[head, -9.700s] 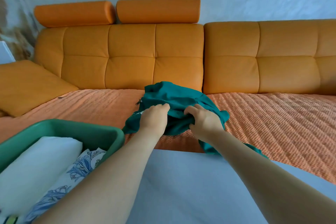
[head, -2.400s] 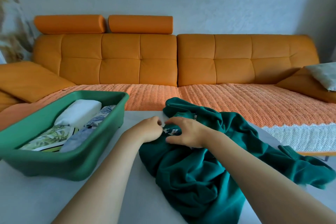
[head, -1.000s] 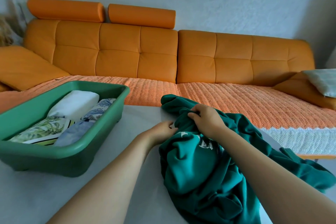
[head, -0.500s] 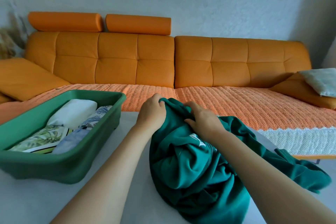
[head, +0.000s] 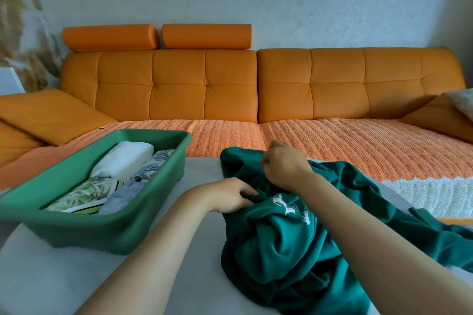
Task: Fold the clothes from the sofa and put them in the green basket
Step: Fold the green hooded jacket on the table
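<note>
My left hand [head: 231, 198] and right hand [head: 282, 167] pinch the crumpled teal fleece sweatshirt [head: 276, 250] mid-frame, its bulk trailing lower right, the green plastic basket [head: 89, 233] nearer my left.

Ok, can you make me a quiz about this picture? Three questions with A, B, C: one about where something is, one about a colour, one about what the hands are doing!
1. Where does the green basket stand? A) on the sofa B) on the white table, left of the sweatshirt C) on the floor
2. What colour is the sweatshirt? A) teal B) orange C) white
3. What are the left hand and right hand doing? A) lying flat on the table B) gripping the sweatshirt C) reaching into the basket
Answers: 1 B, it sits on the tabletop beside the sweatshirt. 2 A, its crumpled cloth is teal. 3 B, both hands' fingers curl into the cloth.
</note>
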A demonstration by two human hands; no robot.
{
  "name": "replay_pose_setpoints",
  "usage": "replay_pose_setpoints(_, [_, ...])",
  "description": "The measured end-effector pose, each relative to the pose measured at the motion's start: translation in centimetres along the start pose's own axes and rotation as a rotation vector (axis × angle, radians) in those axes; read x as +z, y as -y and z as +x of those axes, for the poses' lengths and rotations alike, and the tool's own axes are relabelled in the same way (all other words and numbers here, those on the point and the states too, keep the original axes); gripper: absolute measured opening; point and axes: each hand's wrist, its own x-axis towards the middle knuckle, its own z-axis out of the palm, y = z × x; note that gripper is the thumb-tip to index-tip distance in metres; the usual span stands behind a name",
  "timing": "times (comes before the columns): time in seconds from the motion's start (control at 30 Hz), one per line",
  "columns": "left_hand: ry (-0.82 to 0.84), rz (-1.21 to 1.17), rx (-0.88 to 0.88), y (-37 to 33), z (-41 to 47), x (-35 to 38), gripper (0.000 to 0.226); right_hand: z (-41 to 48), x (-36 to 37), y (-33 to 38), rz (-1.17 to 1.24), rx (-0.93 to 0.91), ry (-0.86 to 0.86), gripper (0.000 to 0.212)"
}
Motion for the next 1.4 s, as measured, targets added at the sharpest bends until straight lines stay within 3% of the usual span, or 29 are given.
replay_pose_setpoints(0.1, [0.024, -0.015, -0.040, -0.3, 0.2, -0.2, 0.017, 1.7, 1.5, 0.7, 0.182, 0.010, 0.124, 0.041])
replay_pose_setpoints(0.23, [-0.092, -0.082, -0.198, -0.1, 1.9, -1.4, 0.019, 3.3, 3.6, 0.5, -0.065, 0.085, 0.266, 0.049])
replay_pose_setpoints(0.4, [-0.241, 0.001, -0.231, 2.2, 5.2, -2.9, 0.031, 5.4, 4.9, -0.5, -0.187, 0.122, 0.203, 0.011])
replay_pose_setpoints(0.6, [-0.143, 0.110, -0.237, 2.5, 9.2, -3.4, 0.018, 8.0, 4.1, -4.6, 0.465, 0.477, -0.083, 0.017])
replay_pose_setpoints(0.7, [-0.185, 0.122, -0.190, 1.9, 11.1, -3.6, 0.026, 8.7, 3.2, -7.3, 0.866, 0.655, -0.288, 0.017])
replay_pose_setpoints(0.77, [-0.235, 0.068, -0.162, 1.6, 12.8, -3.6, 0.020, 8.8, 2.9, -9.4, 0.958, 0.740, -0.441, 0.015])
replay_pose_setpoints(0.83, [-0.227, 0.085, -0.160, 1.2, 14.8, -3.7, 0.033, 8.6, 3.0, -11.6, 0.901, 0.805, -0.473, 0.016])
replay_pose_setpoints(0.93, [-0.190, 0.085, -0.103, -0.4, 15.2, -4.2, 0.031, 7.9, 3.5, -12.6, 0.496, 0.821, -0.210, 0.035])
replay_pose_setpoints(0.97, [-0.165, 0.053, -0.087, -0.9, 14.8, -4.5, 0.033, 7.6, 3.7, -12.1, 0.327, 0.765, -0.149, 0.050])
replay_pose_setpoints(1.03, [-0.036, 0.024, -0.070, -1.9, 13.3, -5.3, 0.043, 7.4, 3.7, -10.5, 0.120, 0.509, -0.191, 0.073])
replay_pose_setpoints(1.1, [0.072, 0.067, -0.086, -2.9, 11.7, -6.0, 0.043, 7.4, 3.4, -8.6, 0.160, 0.171, -0.258, 0.073])
replay_pose_setpoints(1.17, [0.088, 0.213, -0.111, -4.0, 10.1, -6.5, 0.042, 7.3, 3.5, -6.9, 0.322, -0.036, -0.137, 0.064])
replay_pose_setpoints(1.27, [0.074, 0.383, -0.156, -4.9, 8.0, -6.6, 0.052, 6.0, 4.3, -5.4, 0.472, -0.069, 0.209, 0.054])
replay_pose_setpoints(1.4, [0.219, 0.266, -0.224, -4.4, 6.0, -5.6, 0.080, 4.0, 5.1, -5.3, 0.316, -0.035, 0.558, 0.057])
